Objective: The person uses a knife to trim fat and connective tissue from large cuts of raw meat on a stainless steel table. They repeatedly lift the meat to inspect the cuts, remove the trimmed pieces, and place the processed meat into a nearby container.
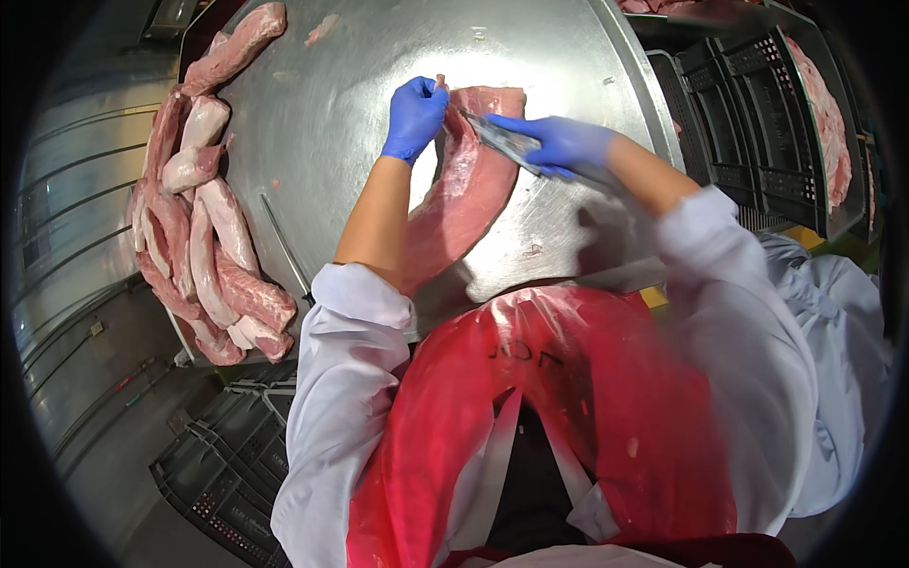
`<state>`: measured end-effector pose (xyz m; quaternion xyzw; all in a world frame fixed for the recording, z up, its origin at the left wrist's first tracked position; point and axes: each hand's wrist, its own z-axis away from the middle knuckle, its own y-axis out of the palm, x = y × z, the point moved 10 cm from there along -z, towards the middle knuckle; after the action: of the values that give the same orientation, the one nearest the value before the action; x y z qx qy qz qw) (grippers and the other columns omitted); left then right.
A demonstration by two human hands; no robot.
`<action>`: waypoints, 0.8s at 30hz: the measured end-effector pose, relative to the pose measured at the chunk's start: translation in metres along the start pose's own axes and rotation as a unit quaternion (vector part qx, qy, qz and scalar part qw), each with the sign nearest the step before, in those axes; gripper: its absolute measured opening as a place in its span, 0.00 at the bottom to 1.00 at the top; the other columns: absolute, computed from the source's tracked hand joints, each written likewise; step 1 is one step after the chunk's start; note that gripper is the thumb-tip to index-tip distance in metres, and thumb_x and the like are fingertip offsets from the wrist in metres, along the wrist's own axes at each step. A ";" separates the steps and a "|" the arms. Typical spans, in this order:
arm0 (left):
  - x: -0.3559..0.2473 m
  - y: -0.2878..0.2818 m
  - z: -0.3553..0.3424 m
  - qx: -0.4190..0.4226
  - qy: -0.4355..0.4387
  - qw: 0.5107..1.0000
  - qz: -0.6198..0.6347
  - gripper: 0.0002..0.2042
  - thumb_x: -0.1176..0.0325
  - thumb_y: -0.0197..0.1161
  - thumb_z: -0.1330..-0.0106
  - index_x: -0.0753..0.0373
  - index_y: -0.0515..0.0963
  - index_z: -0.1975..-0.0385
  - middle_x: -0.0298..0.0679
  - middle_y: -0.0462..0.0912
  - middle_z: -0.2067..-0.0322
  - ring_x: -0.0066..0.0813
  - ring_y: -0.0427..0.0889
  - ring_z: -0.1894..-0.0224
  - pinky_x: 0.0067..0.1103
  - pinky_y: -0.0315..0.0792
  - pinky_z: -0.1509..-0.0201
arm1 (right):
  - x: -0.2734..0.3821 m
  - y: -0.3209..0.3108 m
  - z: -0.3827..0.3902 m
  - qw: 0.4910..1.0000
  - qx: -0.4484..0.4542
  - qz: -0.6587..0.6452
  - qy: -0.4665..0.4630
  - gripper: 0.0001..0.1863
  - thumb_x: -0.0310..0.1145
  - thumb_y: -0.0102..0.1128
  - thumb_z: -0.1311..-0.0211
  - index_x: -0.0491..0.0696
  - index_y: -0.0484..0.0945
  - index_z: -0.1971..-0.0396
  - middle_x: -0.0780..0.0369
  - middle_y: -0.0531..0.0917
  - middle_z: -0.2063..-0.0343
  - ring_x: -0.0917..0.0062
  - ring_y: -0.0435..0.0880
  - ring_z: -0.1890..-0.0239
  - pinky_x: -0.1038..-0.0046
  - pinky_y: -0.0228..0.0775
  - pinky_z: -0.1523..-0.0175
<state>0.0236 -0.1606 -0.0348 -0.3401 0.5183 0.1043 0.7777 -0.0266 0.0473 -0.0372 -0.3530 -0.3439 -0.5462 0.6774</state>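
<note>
head view: left hand (417,118) pinches a meat strip (441,81), right hand (568,144) grasps a knife (507,140) over the loin (473,194).

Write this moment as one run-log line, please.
Left hand: pinching meat strip | Right hand: gripping knife, tip at long meat piece | Surface: metal table | Left: piled meat | Right: black crates

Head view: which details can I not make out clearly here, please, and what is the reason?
All in the head view:
- Knife handle: covered by the right hand.
- Right hand's finger outlines: motion blur.
- Strip of meat: mostly covered by the left hand.
- Long meat piece, lower end: partly behind the left forearm and sleeve.
- Meat at top right: cut off by the upper edge.
</note>
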 end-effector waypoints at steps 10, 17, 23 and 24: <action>-0.022 -0.008 0.005 0.028 0.030 0.998 0.045 0.14 0.61 0.64 0.29 0.63 0.77 0.73 0.29 0.77 0.76 0.15 0.71 0.74 0.16 0.67 0.68 | -0.014 -0.002 -0.005 0.994 0.014 0.104 -0.014 0.40 0.30 0.49 0.36 0.64 0.50 0.24 0.61 0.80 0.78 0.77 0.78 0.83 0.75 0.73 0.79; -0.058 0.009 0.008 0.086 0.055 0.991 0.091 0.08 0.65 0.64 0.30 0.64 0.79 0.66 0.29 0.77 0.73 0.15 0.72 0.72 0.16 0.68 0.65 | -0.014 0.024 -0.048 0.996 -0.025 -0.082 0.003 0.44 0.25 0.47 0.35 0.70 0.42 0.23 0.64 0.76 0.80 0.81 0.77 0.82 0.76 0.74 0.78; -0.047 -0.026 0.010 0.066 0.015 0.977 0.202 0.05 0.68 0.63 0.31 0.63 0.79 0.66 0.30 0.78 0.71 0.17 0.75 0.70 0.17 0.71 0.62 | -0.031 0.058 0.031 0.998 0.041 -0.037 -0.036 0.45 0.29 0.51 0.38 0.72 0.46 0.23 0.61 0.81 0.73 0.81 0.76 0.80 0.76 0.74 0.71; -0.061 -0.013 0.012 0.101 0.048 0.978 0.173 0.06 0.68 0.62 0.31 0.63 0.79 0.65 0.30 0.78 0.72 0.17 0.74 0.70 0.18 0.71 0.62 | -0.020 0.051 0.003 0.998 -0.018 0.005 -0.058 0.43 0.30 0.50 0.37 0.72 0.46 0.23 0.61 0.80 0.74 0.81 0.76 0.81 0.76 0.74 0.71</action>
<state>0.0125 -0.1509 0.0276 -0.1691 0.6138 0.1681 0.7526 0.0204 0.0674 -0.0578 -0.3974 -0.3709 -0.5278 0.6526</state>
